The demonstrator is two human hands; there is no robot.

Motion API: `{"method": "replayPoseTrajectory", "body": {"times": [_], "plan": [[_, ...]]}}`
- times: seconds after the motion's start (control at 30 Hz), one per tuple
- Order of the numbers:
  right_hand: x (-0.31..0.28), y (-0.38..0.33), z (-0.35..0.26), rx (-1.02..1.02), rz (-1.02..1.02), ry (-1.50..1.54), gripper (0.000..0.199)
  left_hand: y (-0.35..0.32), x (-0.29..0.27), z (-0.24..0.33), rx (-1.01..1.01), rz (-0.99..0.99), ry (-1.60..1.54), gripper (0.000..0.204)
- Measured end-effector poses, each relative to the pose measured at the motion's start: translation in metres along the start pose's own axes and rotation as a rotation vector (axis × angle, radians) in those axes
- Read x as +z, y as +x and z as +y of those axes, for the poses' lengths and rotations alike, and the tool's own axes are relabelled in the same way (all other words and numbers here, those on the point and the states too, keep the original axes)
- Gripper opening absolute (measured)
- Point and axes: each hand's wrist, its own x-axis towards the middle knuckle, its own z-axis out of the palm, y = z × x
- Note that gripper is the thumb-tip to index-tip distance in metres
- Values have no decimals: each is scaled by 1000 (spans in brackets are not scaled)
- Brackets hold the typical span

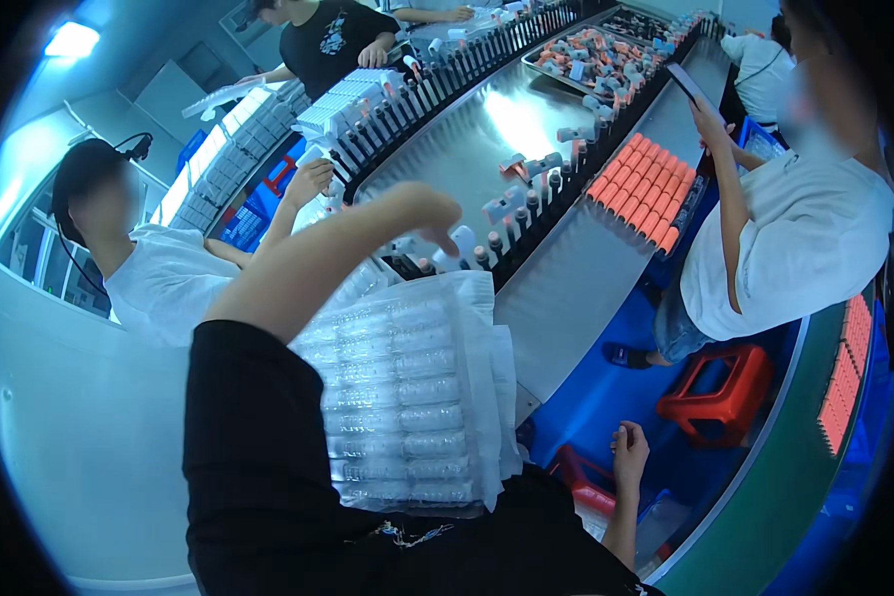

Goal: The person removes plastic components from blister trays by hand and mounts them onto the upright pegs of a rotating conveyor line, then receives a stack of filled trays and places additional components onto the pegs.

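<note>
We have a long metal table [417, 159] running away before us. A co-worker in white [780, 238] is at its right side, another in white [169, 268] at its near left, and one in black [333, 50] at its far left. A pack of clear plastic trays [402, 397] lies against the table's near end. A red stool [700, 415] stands low, right of the table. A heap of grey and orange parts [606, 58] sits toward the table's far end, and a block of orange tubes [646, 184] lies along its right side. Our left hand [427, 211] reaches over the table's near end, fingers pointing down; we cannot tell whether they are closed on anything. Our right hand [630, 455] hangs right of the table's near end, fingers loosely curled, partly open. Black pegs [532, 209] line the table's edges, and a small white cap [464, 241] is at its near end, just by our left hand
</note>
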Motion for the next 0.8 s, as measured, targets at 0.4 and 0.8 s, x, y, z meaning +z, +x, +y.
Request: {"method": "replayPoseTrajectory", "body": {"times": [0.4, 0.8], "plan": [[-12, -28, -21, -235, -33, -319, 22, 53, 57, 41, 78, 621, -657, 51], [-9, -42, -32, -280, 101, -307, 20, 25, 128, -30, -6, 272, -873, 72]]}}
